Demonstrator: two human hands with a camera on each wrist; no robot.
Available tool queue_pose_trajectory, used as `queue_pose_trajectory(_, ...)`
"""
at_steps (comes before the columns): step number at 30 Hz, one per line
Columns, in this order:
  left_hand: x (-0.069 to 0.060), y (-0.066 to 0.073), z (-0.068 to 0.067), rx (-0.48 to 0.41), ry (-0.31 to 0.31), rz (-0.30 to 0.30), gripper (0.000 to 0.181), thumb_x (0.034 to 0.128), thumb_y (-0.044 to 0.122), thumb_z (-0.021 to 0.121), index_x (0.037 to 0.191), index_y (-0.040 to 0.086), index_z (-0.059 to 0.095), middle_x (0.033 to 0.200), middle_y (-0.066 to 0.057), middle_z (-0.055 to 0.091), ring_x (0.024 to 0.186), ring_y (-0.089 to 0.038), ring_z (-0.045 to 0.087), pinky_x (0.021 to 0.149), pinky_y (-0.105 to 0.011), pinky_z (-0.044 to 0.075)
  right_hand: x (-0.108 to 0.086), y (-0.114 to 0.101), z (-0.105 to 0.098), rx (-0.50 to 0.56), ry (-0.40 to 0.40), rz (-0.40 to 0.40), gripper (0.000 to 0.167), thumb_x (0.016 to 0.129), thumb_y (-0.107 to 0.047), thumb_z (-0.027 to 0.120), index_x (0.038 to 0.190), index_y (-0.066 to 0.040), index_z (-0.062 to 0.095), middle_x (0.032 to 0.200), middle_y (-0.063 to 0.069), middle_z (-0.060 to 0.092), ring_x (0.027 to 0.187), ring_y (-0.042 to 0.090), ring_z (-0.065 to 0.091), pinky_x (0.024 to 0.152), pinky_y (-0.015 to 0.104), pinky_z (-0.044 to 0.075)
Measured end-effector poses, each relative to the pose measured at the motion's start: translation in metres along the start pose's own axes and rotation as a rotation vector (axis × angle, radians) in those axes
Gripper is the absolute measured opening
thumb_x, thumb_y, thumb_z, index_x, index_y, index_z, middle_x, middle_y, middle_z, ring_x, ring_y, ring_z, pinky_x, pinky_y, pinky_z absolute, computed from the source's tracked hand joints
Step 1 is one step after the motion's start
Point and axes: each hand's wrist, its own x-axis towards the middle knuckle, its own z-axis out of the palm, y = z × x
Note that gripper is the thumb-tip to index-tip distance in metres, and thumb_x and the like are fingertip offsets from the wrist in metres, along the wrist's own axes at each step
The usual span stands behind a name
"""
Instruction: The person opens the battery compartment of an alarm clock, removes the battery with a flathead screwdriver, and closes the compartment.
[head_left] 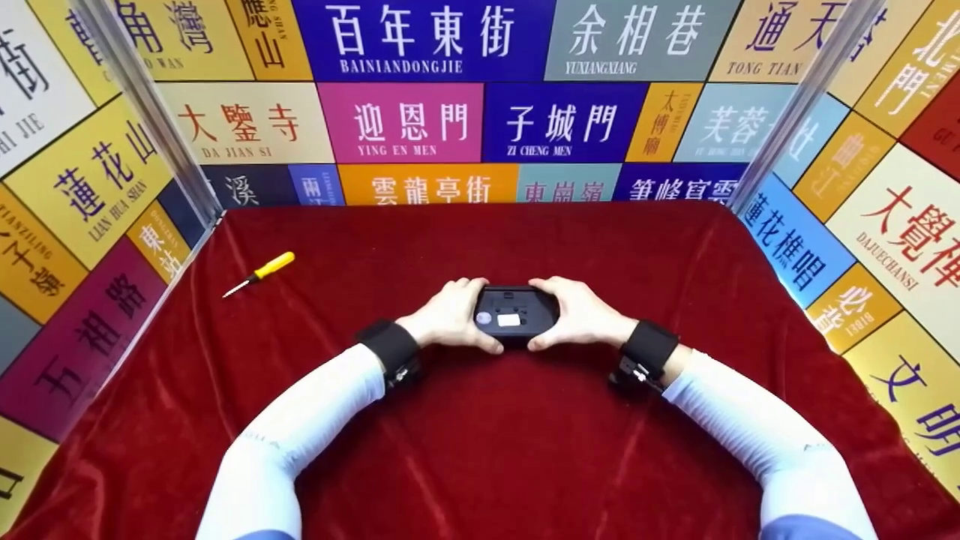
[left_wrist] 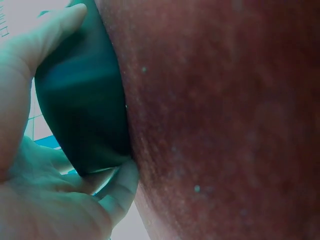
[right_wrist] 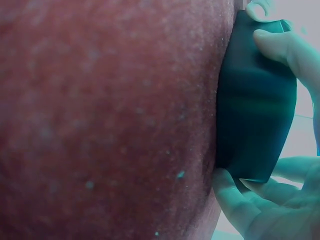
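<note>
In the head view a black plastic device (head_left: 525, 304) lies on the red cloth (head_left: 510, 435), a face with small recesses, a white label and a round pale sticker turned up. My left hand (head_left: 450, 315) grips its left end, thumb at the near edge and fingers at the far edge. The right hand (head_left: 589, 313) holds the opposite end the same way. Both wrist views show the device's smooth dark side between thumb and fingers, close against the cloth. What exact kind of device it is I cannot tell.
A screwdriver (head_left: 271, 266) with a yellow handle lies on the cloth at the back left, its shaft pointing toward the near left. Panels with colourful Chinese street-name signs (head_left: 409, 124) enclose the back and both sides. The cloth has soft wrinkles.
</note>
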Motion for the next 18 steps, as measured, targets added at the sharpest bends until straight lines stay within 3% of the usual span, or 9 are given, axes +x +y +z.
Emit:
queue_pose_trajectory(12,0.0,0.001,0.0,-0.031,0.023,0.012,0.119,0.071,0.054,0.101,0.165,0.004,0.048,0.149,-0.026,0.059,0.133,-0.041,0.063,0.12,-0.051,0.053,0.005,-0.004,-0.007,-0.004,-0.039,-0.037,0.109,0.066,-0.038,0.103,0.156,0.005,0.06,0.141,0.021,0.07,0.125,0.036,0.069,0.114,0.052,0.054)
queue_pose_trajectory(15,0.0,0.0,0.0,-0.027,0.03,0.015,0.115,0.0699,0.054,0.101,0.161,0.005,0.052,0.145,-0.025,0.062,0.129,-0.04,0.066,0.117,-0.051,0.055,0.008,-0.007,-0.01,-0.005,-0.002,-0.077,0.095,0.072,-0.042,0.1,0.15,0.002,0.067,0.141,0.02,0.072,0.128,0.037,0.069,0.114,0.054,0.055)
queue_pose_trajectory(18,0.0,0.0,-0.001,-0.021,0.033,0.009,0.111,0.069,0.054,0.102,0.158,0.007,0.054,0.141,-0.023,0.064,0.125,-0.038,0.067,0.114,-0.051,0.056,0.013,-0.013,-0.013,-0.025,0.068,-0.132,0.069,0.08,-0.04,0.094,0.135,-0.002,0.078,0.132,0.018,0.076,0.124,0.037,0.072,0.109,0.054,0.056)
